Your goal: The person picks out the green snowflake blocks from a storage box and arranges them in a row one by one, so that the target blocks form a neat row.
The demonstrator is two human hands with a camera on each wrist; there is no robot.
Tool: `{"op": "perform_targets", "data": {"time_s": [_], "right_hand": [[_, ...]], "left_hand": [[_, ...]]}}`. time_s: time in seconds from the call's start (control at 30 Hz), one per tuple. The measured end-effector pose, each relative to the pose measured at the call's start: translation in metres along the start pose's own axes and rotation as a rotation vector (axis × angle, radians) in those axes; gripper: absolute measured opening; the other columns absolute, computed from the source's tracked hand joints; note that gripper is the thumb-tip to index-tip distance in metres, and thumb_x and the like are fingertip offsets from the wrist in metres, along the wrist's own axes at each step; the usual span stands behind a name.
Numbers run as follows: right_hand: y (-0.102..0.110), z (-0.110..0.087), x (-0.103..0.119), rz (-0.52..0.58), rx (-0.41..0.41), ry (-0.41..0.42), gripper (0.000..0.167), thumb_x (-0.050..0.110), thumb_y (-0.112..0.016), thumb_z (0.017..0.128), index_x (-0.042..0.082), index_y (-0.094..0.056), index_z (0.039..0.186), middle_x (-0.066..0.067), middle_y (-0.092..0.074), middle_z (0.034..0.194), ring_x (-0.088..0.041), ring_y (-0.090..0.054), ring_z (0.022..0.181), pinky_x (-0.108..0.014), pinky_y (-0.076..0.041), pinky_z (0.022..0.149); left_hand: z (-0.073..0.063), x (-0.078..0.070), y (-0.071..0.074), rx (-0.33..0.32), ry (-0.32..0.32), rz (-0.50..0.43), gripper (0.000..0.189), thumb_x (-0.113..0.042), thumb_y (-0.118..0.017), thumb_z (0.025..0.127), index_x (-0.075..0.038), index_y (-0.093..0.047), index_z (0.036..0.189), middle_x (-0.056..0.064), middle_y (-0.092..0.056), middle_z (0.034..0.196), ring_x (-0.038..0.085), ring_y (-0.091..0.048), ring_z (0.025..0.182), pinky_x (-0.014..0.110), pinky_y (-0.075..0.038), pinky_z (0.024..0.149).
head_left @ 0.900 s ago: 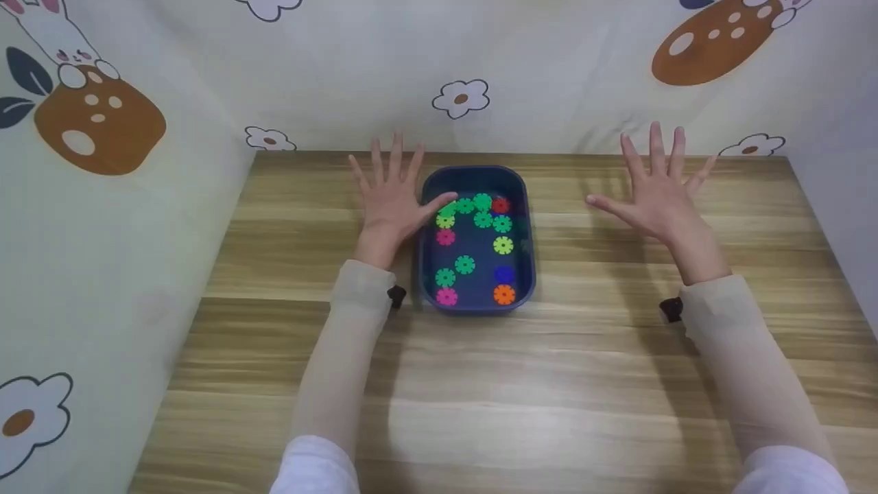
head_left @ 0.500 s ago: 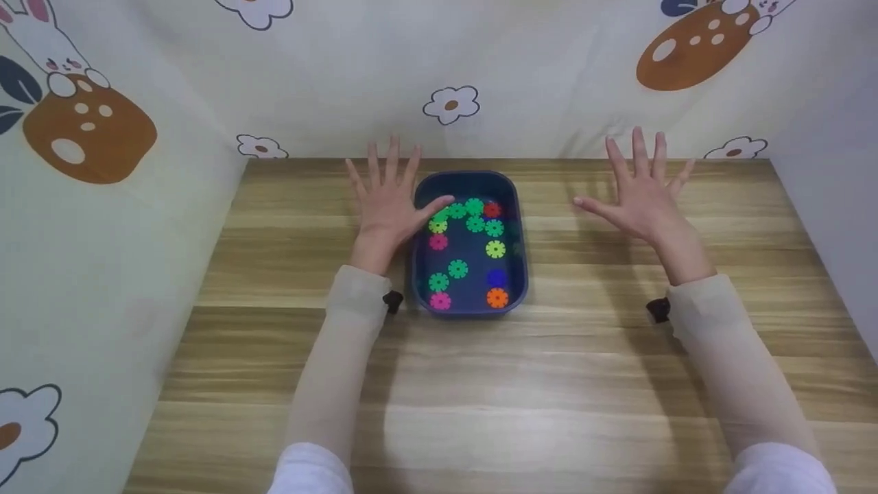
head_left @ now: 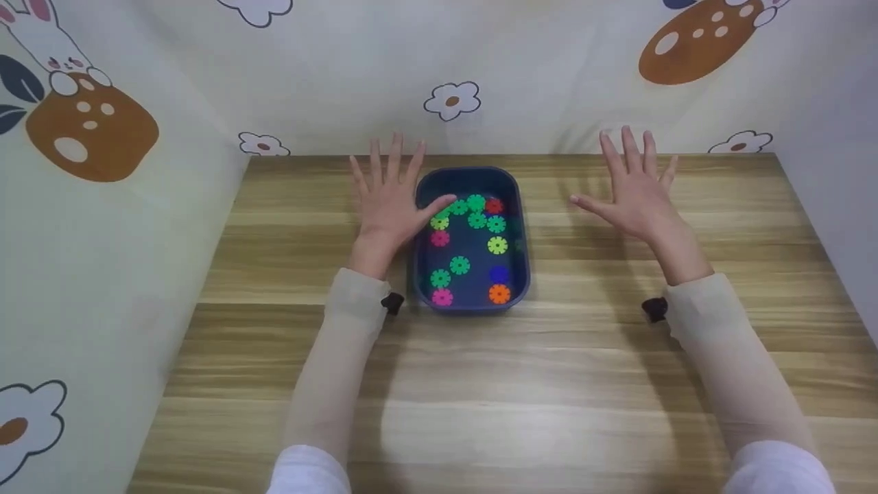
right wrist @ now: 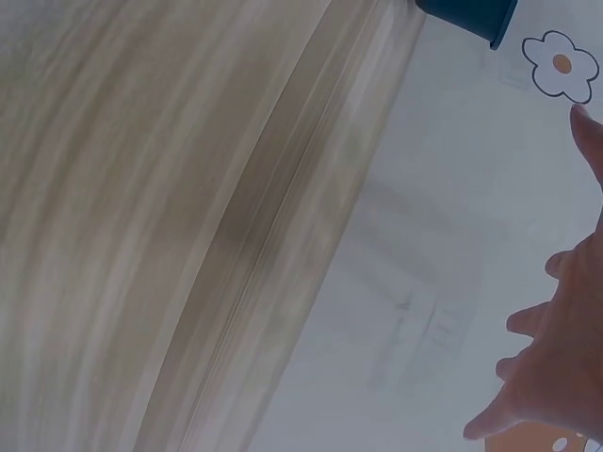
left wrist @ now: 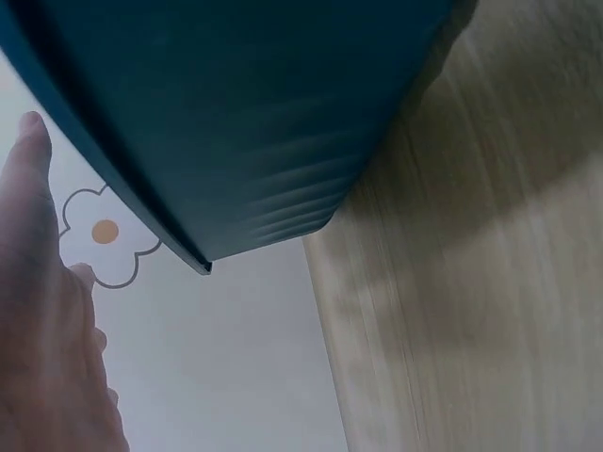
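A dark blue rectangular tub (head_left: 472,305) stands on the wooden table, holding several notched plastic discs in green, yellow, pink, red, blue and orange. My left hand (head_left: 389,209) is spread flat at the tub's left side, its thumb overlapping the far left part of the tub in the head view and partly covering a green disc. In the left wrist view the tub's outer wall (left wrist: 245,122) fills the top, close beside the hand (left wrist: 52,320). My right hand (head_left: 641,202), fingers spread, is held well to the right of the tub and holds nothing.
The wood-grain table (head_left: 480,412) runs back to a pale wall covering (head_left: 549,68) printed with flowers, rabbits and brown fruit. More of that covering rises at the left, and a plain pale wall (head_left: 823,171) borders the right. Each wrist wears a small black camera.
My right hand has drifted slightly left, toward the tub. The left hand stays spread beside the tub, and the discs lie as before. The head view has shifted a little.
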State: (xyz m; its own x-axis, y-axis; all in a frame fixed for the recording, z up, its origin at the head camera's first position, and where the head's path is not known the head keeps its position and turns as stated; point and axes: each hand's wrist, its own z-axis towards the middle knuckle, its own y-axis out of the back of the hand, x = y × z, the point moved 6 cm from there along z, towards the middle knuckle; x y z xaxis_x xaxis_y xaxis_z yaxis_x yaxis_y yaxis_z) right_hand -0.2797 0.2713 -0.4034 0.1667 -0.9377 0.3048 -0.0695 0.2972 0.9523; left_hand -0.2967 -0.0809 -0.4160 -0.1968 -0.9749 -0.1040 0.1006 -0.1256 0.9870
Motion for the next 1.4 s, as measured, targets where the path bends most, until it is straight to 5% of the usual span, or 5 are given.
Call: {"op": "perform_targets", "data": {"time_s": [0.53, 0.93, 1.4], "right_hand": [[-0.005, -0.002, 0.011, 0.084, -0.060, 0.048, 0.103, 0.064, -0.060, 0.089, 0.019, -0.003, 0.162, -0.018, -0.010, 0.168, -0.043, -0.002, 0.154, -0.069, -0.003, 0.121], [-0.014, 0.002, 0.021, 0.162, -0.084, 0.051, 0.096, 0.053, -0.065, 0.092, 0.012, -0.012, 0.161, -0.020, -0.020, 0.165, -0.042, -0.015, 0.153, -0.059, -0.017, 0.124], [-0.025, 0.005, 0.041, 0.243, -0.074, 0.027, 0.085, 0.045, -0.066, 0.094, 0.013, -0.022, 0.159, -0.019, -0.029, 0.162, -0.039, -0.027, 0.150, -0.056, -0.024, 0.123]], "left_hand": [[-0.013, -0.007, 0.004, 0.005, -0.013, -0.076, 0.100, -0.089, -0.031, 0.082, -0.037, 0.002, 0.160, 0.001, 0.008, 0.170, 0.033, 0.012, 0.156, 0.063, 0.010, 0.123], [-0.036, -0.006, 0.004, 0.011, -0.079, -0.149, 0.100, -0.082, -0.040, 0.086, -0.028, -0.003, 0.162, 0.003, 0.003, 0.171, 0.031, 0.004, 0.157, 0.057, 0.006, 0.126], [-0.076, 0.008, -0.006, 0.184, -0.123, -0.335, 0.105, -0.076, -0.053, 0.085, -0.022, -0.007, 0.162, 0.005, -0.007, 0.170, 0.025, -0.004, 0.158, 0.055, -0.003, 0.127]]}}
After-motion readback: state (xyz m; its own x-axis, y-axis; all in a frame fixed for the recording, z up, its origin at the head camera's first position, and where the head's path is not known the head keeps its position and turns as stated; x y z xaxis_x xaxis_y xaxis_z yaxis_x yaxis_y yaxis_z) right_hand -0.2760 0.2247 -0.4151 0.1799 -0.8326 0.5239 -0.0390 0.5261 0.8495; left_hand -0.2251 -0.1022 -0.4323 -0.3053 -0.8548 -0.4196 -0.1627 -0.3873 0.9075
